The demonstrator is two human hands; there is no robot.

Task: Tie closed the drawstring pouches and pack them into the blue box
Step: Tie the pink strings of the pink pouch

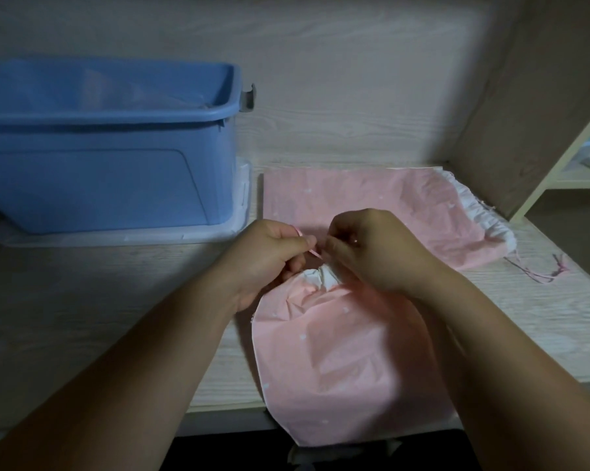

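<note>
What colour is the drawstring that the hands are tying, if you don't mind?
Pink, matching the pouch; the drawstring shows between both hands in the head view.

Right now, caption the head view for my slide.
Left hand and right hand tie the drawstring of a pink pouch; blue box nearby.

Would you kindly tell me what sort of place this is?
Likely a home work nook, though I can't be sure: a pale wood-grain desk with a matching back wall, an open shelf unit at right, and a blue box at left.

Pink near pouch [348,351] gathered at mouth, far pouch [371,195] flat behind, blue box [110,178] left
</note>
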